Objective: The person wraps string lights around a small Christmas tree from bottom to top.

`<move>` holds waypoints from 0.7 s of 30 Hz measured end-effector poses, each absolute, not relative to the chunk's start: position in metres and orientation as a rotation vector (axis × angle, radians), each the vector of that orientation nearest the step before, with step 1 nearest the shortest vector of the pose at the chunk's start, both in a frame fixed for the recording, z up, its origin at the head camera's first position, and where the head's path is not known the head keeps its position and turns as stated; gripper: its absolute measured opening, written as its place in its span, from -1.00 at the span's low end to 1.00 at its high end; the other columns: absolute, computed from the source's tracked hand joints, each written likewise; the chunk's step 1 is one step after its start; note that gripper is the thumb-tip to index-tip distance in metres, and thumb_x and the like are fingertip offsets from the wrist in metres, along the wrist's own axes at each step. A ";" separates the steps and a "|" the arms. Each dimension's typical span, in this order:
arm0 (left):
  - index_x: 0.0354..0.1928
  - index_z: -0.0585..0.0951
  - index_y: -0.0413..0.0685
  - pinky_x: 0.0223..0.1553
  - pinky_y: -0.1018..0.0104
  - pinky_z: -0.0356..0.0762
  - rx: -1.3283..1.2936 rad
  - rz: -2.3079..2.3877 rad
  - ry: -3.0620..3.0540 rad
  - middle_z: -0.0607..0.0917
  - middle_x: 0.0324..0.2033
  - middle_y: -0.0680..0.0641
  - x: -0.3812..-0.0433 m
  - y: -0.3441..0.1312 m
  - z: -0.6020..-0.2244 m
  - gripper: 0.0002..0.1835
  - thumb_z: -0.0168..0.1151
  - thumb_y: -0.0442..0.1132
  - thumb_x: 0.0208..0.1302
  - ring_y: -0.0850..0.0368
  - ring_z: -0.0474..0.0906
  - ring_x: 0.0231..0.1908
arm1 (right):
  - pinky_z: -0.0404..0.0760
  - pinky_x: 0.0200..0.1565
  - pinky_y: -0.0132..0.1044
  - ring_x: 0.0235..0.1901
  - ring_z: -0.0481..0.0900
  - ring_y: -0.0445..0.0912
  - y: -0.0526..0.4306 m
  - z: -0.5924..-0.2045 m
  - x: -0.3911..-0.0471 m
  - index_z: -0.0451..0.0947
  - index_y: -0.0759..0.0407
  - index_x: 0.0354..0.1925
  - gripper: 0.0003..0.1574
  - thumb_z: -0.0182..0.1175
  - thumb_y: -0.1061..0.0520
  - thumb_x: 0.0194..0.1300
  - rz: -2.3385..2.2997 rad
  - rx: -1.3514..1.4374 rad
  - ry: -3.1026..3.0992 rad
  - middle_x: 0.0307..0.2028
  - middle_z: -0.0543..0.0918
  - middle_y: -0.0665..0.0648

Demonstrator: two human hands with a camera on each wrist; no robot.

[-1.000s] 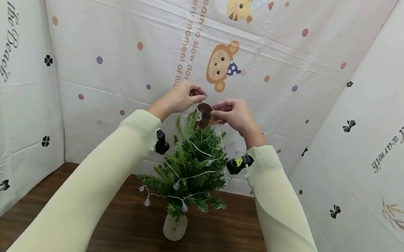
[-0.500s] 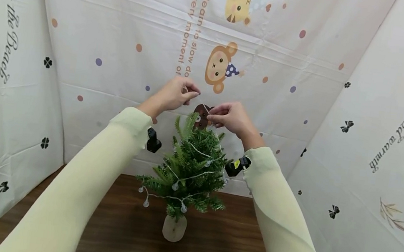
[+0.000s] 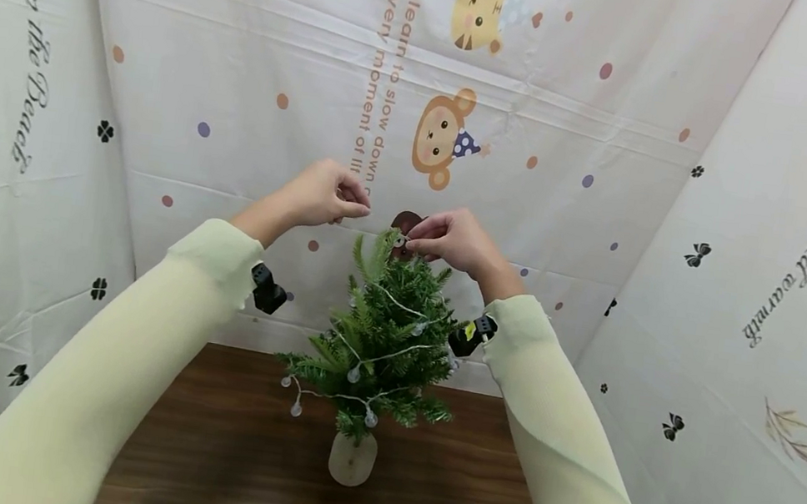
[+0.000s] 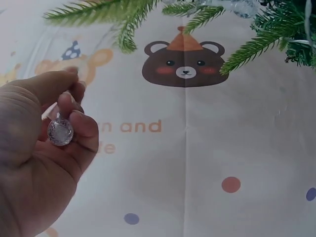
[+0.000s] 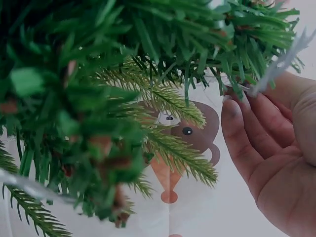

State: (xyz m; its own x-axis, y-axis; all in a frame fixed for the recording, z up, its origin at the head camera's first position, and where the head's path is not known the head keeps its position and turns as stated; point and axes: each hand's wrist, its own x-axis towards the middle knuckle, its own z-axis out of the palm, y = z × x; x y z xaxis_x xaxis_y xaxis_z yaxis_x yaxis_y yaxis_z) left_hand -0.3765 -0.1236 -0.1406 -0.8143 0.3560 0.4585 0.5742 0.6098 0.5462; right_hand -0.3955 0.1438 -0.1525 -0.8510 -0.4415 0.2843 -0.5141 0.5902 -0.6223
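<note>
A small green Christmas tree (image 3: pixel 398 327) stands at the middle of the table on a pale wooden base (image 3: pixel 351 459). A string of fairy lights (image 3: pixel 354 374) with clear round bulbs winds around its branches. My left hand (image 3: pixel 327 194), up to the left of the treetop, has curled fingers around one end of the lights; a clear bulb (image 4: pixel 60 132) shows against them in the left wrist view. Just right of the tip, my right hand (image 3: pixel 454 240) pinches the white wire (image 5: pixel 259 89) close to the branches. Needles hide part of that wire in the right wrist view.
The dark wooden table (image 3: pixel 236 442) runs up to a white printed cloth (image 3: pixel 264 33) behind the tree. More cloth hangs at both sides. Both sleeved wrists carry small black cameras (image 3: pixel 267 290).
My left hand has moved left and slightly down, away from the treetop and from my right hand. The right hand has shifted a little left and down towards the tip.
</note>
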 end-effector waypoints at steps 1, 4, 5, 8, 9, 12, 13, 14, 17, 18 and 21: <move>-0.18 0.79 -0.09 -0.40 0.27 0.56 -0.750 -1.017 -2.541 0.79 -0.37 -0.06 -0.373 -0.125 -0.140 -0.88 0.38 -0.22 0.37 0.03 0.62 -0.51 | 0.75 -0.16 -0.21 -0.28 0.75 -0.02 0.143 -0.152 -0.395 0.78 0.20 -0.05 -0.74 0.41 0.12 0.33 1.101 0.825 -2.717 -0.15 0.81 0.25; -0.17 0.79 -0.11 -0.44 0.29 0.59 -0.739 -0.999 -2.585 0.79 -0.41 -0.06 -0.366 -0.126 -0.141 -0.87 0.37 -0.22 0.38 0.04 0.62 -0.51 | 0.75 -0.16 -0.21 -0.29 0.75 -0.06 0.142 -0.152 -0.394 0.78 0.21 -0.04 -0.74 0.41 0.13 0.34 1.069 0.845 -2.739 -0.18 0.83 0.20; -0.17 0.79 -0.11 -0.46 0.28 0.61 -0.735 -0.987 -2.605 0.79 -0.43 -0.05 -0.363 -0.126 -0.141 -0.87 0.36 -0.22 0.38 0.06 0.62 -0.53 | 0.75 -0.15 -0.20 -0.29 0.75 -0.07 0.142 -0.152 -0.393 0.78 0.20 -0.05 -0.76 0.41 0.14 0.34 1.062 0.850 -2.745 -0.18 0.83 0.18; -0.18 0.78 -0.11 -0.50 0.23 0.65 -0.720 -0.961 -2.656 0.77 -0.48 -0.04 -0.356 -0.125 -0.140 -0.87 0.34 -0.22 0.40 0.07 0.62 -0.54 | 0.75 -0.12 -0.16 -0.27 0.76 -0.08 0.141 -0.152 -0.393 0.79 0.18 -0.07 -0.78 0.40 0.15 0.34 1.032 0.873 -2.761 -0.20 0.83 0.15; -0.18 0.78 -0.11 -0.51 0.22 0.66 -0.714 -0.962 -2.669 0.76 -0.48 -0.04 -0.353 -0.125 -0.140 -0.87 0.34 -0.23 0.40 0.06 0.63 -0.54 | 0.75 -0.11 -0.15 -0.26 0.76 -0.08 0.141 -0.152 -0.392 0.79 0.16 -0.08 -0.80 0.40 0.15 0.34 1.020 0.877 -2.766 -0.19 0.83 0.14; -0.17 0.76 -0.15 -0.55 0.19 0.67 -0.685 -0.994 -2.703 0.75 -0.49 -0.06 -0.345 -0.124 -0.138 -0.88 0.32 -0.26 0.40 0.05 0.62 -0.55 | 0.74 -0.08 -0.13 -0.23 0.77 -0.08 0.140 -0.152 -0.392 0.79 0.15 -0.06 -0.79 0.39 0.14 0.35 1.000 0.897 -2.774 -0.17 0.83 0.14; -0.16 0.75 -0.16 -0.55 0.18 0.67 -0.677 -1.007 -2.713 0.74 -0.48 -0.06 -0.342 -0.124 -0.137 -0.88 0.32 -0.26 0.41 0.05 0.62 -0.55 | 0.74 -0.08 -0.13 -0.23 0.77 -0.07 0.140 -0.152 -0.391 0.79 0.15 -0.06 -0.79 0.39 0.14 0.35 0.994 0.899 -2.776 -0.16 0.83 0.15; -0.14 0.74 -0.17 -0.55 0.18 0.67 -0.671 -1.020 -2.720 0.74 -0.46 -0.06 -0.340 -0.123 -0.135 -0.87 0.31 -0.27 0.41 0.05 0.62 -0.54 | 0.74 -0.08 -0.15 -0.22 0.77 -0.07 0.141 -0.152 -0.391 0.79 0.15 -0.06 -0.79 0.39 0.15 0.35 0.989 0.900 -2.776 -0.15 0.83 0.15; -0.09 0.71 -0.17 -0.56 0.16 0.66 -0.649 -1.063 -2.726 0.73 -0.42 -0.08 -0.334 -0.121 -0.131 -0.86 0.29 -0.28 0.41 0.04 0.62 -0.51 | 0.75 -0.09 -0.16 -0.22 0.77 -0.06 0.144 -0.151 -0.388 0.78 0.14 -0.05 -0.79 0.38 0.15 0.36 0.985 0.904 -2.774 -0.14 0.82 0.17; -0.08 0.70 -0.14 -0.57 0.15 0.66 -0.637 -1.079 -2.726 0.73 -0.40 -0.09 -0.332 -0.120 -0.129 -0.86 0.28 -0.27 0.41 0.03 0.63 -0.49 | 0.75 -0.09 -0.16 -0.22 0.77 -0.06 0.145 -0.151 -0.386 0.78 0.15 -0.05 -0.79 0.38 0.15 0.36 0.988 0.904 -2.772 -0.14 0.82 0.18; -0.08 0.70 -0.09 -0.59 0.19 0.61 -0.609 -1.098 -2.717 0.75 -0.38 -0.10 -0.325 -0.113 -0.124 -0.86 0.28 -0.25 0.39 0.04 0.65 -0.46 | 0.75 -0.11 -0.18 -0.22 0.77 -0.05 0.149 -0.150 -0.384 0.77 0.19 -0.03 -0.76 0.37 0.15 0.37 1.000 0.910 -2.768 -0.13 0.82 0.21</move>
